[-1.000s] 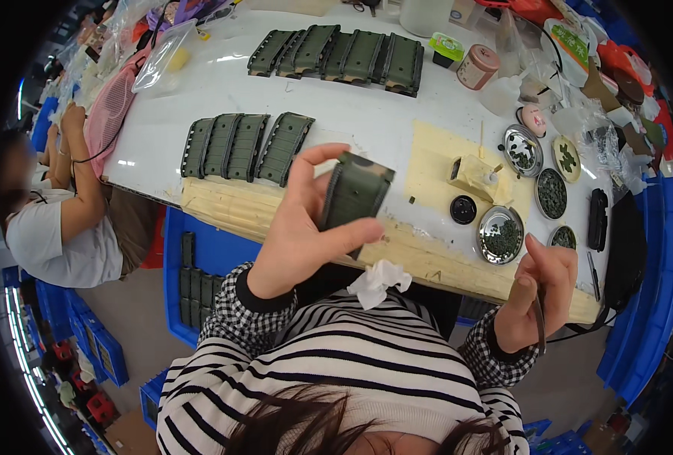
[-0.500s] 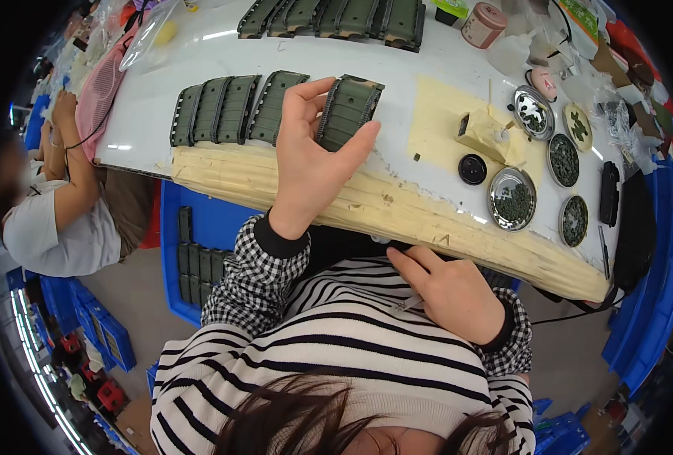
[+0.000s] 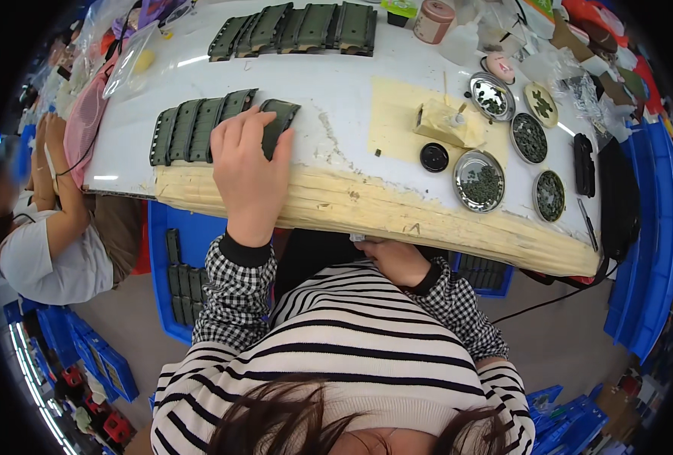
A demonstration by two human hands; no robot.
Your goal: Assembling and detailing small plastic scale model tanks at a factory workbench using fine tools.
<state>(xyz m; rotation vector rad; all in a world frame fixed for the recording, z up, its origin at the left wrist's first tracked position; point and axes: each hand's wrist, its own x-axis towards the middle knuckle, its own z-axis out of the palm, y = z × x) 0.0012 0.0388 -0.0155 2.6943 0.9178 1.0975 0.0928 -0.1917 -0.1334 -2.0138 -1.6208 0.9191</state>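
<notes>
My left hand (image 3: 249,171) is bent over the right end of the near row of green panels (image 3: 192,129). Its fingers and thumb close around the last curved, ribbed panel (image 3: 280,121), covering much of it. This panel rests on the white table beside the others. My right hand (image 3: 399,262) is low, close against my body at the table's front edge. Its fingers are curled and partly hidden, next to a small pale piece (image 3: 358,237) under the edge; what they hold does not show.
A second row of green panels (image 3: 295,30) lies farther back. Round tins of small green pieces (image 3: 479,182), a black lid (image 3: 434,157) and a taped block (image 3: 450,123) stand at right. Beige tape (image 3: 336,197) pads the front edge. A blue bin (image 3: 158,273) sits below; another person (image 3: 56,235) works at left.
My left hand has moved left and bent down over the panel, bringing it near the row. My right hand has moved up and left to the table edge, its fingers now curled.
</notes>
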